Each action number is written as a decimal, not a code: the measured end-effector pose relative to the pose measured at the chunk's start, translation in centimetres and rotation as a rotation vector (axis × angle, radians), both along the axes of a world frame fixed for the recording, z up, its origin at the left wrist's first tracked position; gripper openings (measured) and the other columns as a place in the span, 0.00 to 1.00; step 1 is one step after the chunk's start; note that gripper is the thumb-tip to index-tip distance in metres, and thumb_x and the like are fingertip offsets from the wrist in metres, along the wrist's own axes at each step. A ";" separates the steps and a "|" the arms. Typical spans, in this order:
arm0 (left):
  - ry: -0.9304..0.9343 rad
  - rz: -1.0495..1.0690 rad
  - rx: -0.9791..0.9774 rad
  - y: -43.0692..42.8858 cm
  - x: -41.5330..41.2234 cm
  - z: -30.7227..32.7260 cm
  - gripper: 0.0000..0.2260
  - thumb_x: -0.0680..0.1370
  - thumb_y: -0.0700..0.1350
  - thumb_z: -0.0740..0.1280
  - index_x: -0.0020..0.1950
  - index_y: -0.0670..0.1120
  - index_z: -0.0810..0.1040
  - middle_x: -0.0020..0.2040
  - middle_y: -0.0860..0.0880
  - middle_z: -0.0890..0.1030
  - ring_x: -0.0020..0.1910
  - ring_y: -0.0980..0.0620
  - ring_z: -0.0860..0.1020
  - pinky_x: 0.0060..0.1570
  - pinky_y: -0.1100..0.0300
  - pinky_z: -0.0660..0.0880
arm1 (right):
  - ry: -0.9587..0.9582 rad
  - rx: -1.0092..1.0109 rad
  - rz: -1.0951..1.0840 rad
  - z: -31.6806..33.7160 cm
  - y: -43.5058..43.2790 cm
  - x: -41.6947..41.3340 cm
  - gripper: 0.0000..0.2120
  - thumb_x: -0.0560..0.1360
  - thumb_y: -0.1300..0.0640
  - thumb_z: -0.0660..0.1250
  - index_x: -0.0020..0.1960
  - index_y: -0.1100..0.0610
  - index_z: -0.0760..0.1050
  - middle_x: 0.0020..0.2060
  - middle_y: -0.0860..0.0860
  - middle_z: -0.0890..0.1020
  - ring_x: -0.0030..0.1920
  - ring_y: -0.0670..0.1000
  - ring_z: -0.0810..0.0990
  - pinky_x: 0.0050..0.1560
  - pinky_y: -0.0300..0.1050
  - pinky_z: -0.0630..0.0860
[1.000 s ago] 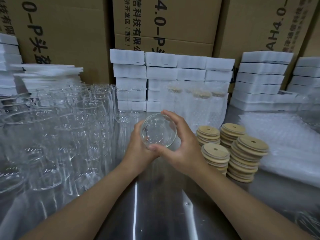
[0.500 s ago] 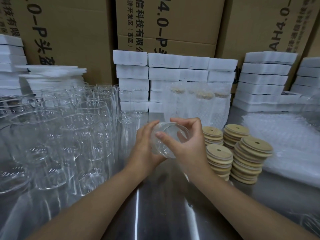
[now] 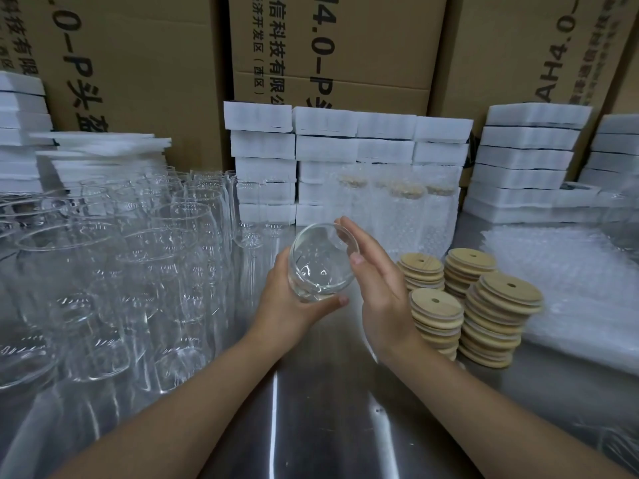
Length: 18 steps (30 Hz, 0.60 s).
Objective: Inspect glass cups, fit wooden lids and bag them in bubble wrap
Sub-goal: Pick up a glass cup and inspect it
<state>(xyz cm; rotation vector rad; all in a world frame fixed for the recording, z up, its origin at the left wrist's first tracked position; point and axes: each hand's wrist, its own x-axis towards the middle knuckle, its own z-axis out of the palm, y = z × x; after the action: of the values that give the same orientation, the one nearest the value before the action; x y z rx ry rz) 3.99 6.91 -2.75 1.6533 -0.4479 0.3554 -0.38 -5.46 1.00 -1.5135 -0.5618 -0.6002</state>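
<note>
- Glass cup (image 3: pixel 320 264) is held above the bench (image 3: pixel 311 409), tilted with its mouth toward the camera, likely to check rim and inside.
- Left hand (image 3: pixel 290 305) grips the base with curled fingers. Right hand (image 3: pixel 380 288) lies flat, straight fingers against the cup's side, steadying it.
- Wooden lid stacks (image 3: pixel 498 305) sit just beside the right hand, probably for quick reach.
- Bare glasses (image 3: pixel 121 271) are massed at left.

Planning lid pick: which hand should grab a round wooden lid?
Likely right: the right hand, fingers straight, is beside the stacked round wooden lids; the left hand grips the clear glass cup.
</note>
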 end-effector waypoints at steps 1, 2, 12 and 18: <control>0.000 0.011 -0.006 0.0 0.0 0.0 0.39 0.52 0.61 0.78 0.58 0.72 0.66 0.61 0.63 0.70 0.64 0.57 0.74 0.65 0.48 0.73 | 0.000 -0.029 0.015 -0.1 0.0 0.0 0.20 0.75 0.57 0.57 0.64 0.42 0.69 0.66 0.42 0.74 0.70 0.41 0.68 0.70 0.41 0.64; -0.004 0.017 -0.014 0.1 0.0 0.0 0.38 0.52 0.62 0.78 0.57 0.73 0.66 0.60 0.64 0.70 0.63 0.56 0.75 0.65 0.48 0.74 | 0.000 -0.056 0.027 -0.1 0.0 -0.1 0.22 0.74 0.58 0.58 0.65 0.42 0.67 0.68 0.42 0.72 0.71 0.40 0.66 0.72 0.43 0.63; -0.069 0.108 0.096 0.5 0.1 0.2 0.40 0.65 0.44 0.81 0.60 0.76 0.61 0.67 0.49 0.73 0.67 0.49 0.73 0.65 0.46 0.72 | -0.036 -0.124 -0.080 -0.6 0.4 0.0 0.31 0.66 0.48 0.74 0.65 0.47 0.66 0.62 0.40 0.73 0.65 0.37 0.70 0.60 0.28 0.66; -0.094 0.177 0.121 0.2 -0.9 1.0 0.36 0.59 0.57 0.77 0.64 0.60 0.66 0.59 0.60 0.67 0.57 0.79 0.66 0.53 0.81 0.65 | -0.021 -0.101 -0.093 -0.2 0.1 0.2 0.27 0.69 0.40 0.65 0.66 0.42 0.65 0.66 0.42 0.72 0.68 0.39 0.69 0.68 0.39 0.66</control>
<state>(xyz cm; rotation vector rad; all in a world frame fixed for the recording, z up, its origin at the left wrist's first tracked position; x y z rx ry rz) 3.11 7.15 -1.79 1.8046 -0.4001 0.5488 -0.20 -5.38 0.79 -1.6366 -0.5470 -0.6680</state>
